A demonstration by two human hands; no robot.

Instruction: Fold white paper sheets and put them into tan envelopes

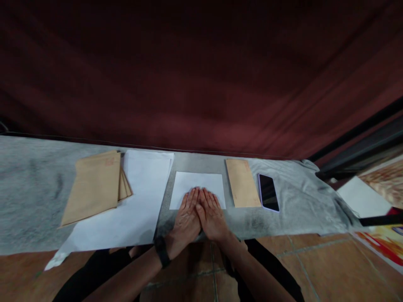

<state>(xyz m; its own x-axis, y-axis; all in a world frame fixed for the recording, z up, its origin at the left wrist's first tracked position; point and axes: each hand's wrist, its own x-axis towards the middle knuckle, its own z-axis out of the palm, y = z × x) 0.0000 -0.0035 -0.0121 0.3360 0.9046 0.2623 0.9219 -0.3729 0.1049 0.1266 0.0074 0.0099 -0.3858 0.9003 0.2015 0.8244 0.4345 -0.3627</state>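
A white sheet of paper (197,179), probably folded, though I cannot tell for sure, lies on the grey cloth in front of me. My left hand (188,214) rests flat on its near part, fingers stretched out. Beside it, touching at the fingertips and thumb, my right hand (211,214) also presses flat on the paper. Neither hand grips anything. The paper's near middle edge is hidden under both hands. To the right lies a single brown envelope (243,183), apart from my right hand.
Left of the hands, brown envelopes (94,184) lie partly over a stack of white paper (146,180). A phone with a dark screen (268,193) sits right of the single envelope. Grey cloth (302,201) covers the narrow table. A dark red curtain (201,96) hangs behind it.
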